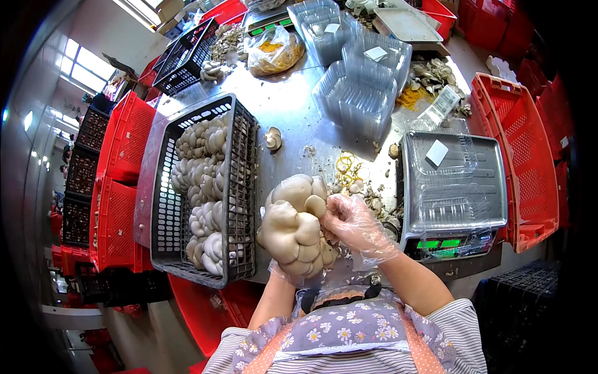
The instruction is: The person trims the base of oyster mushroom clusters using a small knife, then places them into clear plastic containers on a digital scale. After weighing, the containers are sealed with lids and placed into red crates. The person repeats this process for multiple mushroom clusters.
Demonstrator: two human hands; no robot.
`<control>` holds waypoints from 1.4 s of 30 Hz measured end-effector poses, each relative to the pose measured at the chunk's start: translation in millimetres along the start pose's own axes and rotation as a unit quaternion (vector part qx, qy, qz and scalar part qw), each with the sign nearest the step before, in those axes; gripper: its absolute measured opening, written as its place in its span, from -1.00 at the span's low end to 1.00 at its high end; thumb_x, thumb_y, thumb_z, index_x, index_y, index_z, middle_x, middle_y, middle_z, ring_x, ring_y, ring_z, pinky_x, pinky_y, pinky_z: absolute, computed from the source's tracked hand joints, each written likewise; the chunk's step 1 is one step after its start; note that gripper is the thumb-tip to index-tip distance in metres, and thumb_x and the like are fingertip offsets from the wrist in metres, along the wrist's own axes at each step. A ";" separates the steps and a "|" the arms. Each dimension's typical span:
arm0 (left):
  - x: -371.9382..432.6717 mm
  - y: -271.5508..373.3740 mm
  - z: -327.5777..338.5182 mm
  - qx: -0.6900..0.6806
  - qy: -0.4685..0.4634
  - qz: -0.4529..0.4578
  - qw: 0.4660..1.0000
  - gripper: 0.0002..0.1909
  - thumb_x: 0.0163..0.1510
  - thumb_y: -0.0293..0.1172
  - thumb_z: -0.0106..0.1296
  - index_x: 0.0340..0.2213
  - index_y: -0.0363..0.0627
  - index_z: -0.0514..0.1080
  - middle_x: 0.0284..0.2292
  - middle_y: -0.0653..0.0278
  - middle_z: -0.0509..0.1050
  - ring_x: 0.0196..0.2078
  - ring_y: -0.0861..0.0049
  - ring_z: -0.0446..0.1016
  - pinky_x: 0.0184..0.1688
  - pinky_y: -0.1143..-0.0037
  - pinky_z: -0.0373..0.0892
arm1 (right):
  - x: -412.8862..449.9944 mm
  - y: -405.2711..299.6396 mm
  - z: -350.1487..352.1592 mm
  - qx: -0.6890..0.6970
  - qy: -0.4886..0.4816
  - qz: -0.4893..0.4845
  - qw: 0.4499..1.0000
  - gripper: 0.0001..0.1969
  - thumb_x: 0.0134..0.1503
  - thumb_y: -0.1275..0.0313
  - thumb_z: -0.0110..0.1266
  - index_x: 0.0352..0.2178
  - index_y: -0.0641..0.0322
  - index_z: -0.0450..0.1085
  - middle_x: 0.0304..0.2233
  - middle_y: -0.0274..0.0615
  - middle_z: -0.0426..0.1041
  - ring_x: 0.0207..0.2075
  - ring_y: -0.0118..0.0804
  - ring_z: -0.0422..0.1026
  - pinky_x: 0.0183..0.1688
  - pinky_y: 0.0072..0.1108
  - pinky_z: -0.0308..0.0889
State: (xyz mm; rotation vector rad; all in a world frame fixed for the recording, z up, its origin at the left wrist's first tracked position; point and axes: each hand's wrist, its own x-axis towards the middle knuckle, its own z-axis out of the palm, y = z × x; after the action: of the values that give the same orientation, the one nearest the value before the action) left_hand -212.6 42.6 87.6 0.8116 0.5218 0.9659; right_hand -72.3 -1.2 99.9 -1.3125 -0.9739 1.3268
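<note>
A large cluster of oyster mushrooms [294,229] is held up in front of me over the steel table. My left hand [284,272], in a clear plastic glove, supports it from below; the cluster hides most of that hand. Also gloved, my right hand [357,226] has its fingers curled against the cluster's right edge, and what lies between the fingertips is hidden. Left of the cluster stands a black plastic crate [240,196] with more oyster mushroom clusters [201,173] inside. Yellow rubber bands [345,163] and mushroom scraps [380,201] lie just beyond my right hand.
A digital scale [455,182] with a clear plastic container [444,210] on it stands to the right. Behind are stacked clear containers [357,93] and a bag of rubber bands [275,51]. Red crates [521,159] flank the steel table [285,103]. One loose mushroom [273,139] lies beside the black crate.
</note>
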 end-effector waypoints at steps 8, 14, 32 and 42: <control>7.1 3.8 5.4 -0.015 0.015 0.044 0.999 -0.59 0.28 -0.12 -0.30 -0.04 -0.21 0.23 -0.18 0.17 0.37 -0.16 0.44 0.40 -0.08 0.44 0.38 | -19.8 -10.3 -44.2 -0.395 0.066 -0.209 0.892 -0.90 0.09 0.40 0.07 -0.41 0.20 0.41 -0.48 -0.12 0.45 -0.34 -0.07 0.45 -0.27 -0.33 0.32; -13.8 -0.4 -22.0 -0.072 0.046 -0.002 0.996 -0.53 0.29 -0.08 -0.30 0.00 -0.23 0.24 -0.15 0.15 0.39 -0.12 0.41 0.43 -0.03 0.42 0.40 | -15.5 -25.2 -25.5 -0.373 0.083 -0.296 0.875 -0.80 0.00 0.50 0.17 -0.30 0.24 0.39 -0.42 -0.07 0.43 -0.33 0.00 0.44 -0.33 -0.28 0.32; -74.5 4.7 -28.9 -0.238 0.063 -0.051 0.968 -0.40 0.24 0.11 -0.19 0.03 -0.18 0.34 -0.06 0.16 0.48 -0.03 0.43 0.47 0.11 0.45 0.35 | -18.5 14.1 -7.4 -0.439 -0.015 -0.348 0.828 -0.63 -0.10 0.69 0.01 -0.18 0.27 0.34 -0.43 -0.06 0.29 -0.41 -0.01 0.31 -0.36 -0.34 0.23; -67.0 -64.1 -83.1 -0.387 -0.095 -0.100 0.912 -0.38 0.22 0.12 -0.13 0.07 -0.15 0.33 -0.02 0.19 0.47 0.01 0.50 0.45 0.13 0.47 0.33 | -43.5 8.1 3.8 -0.408 -0.027 -0.373 0.833 -0.65 -0.06 0.61 0.10 -0.16 0.27 0.35 -0.43 -0.10 0.33 -0.45 -0.06 0.32 -0.42 -0.36 0.23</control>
State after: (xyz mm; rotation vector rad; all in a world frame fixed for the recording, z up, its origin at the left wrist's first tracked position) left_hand -271.2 -5.9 -10.9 0.1230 0.0213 0.7959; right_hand -80.2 -44.8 100.8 -1.2434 -1.9719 0.3099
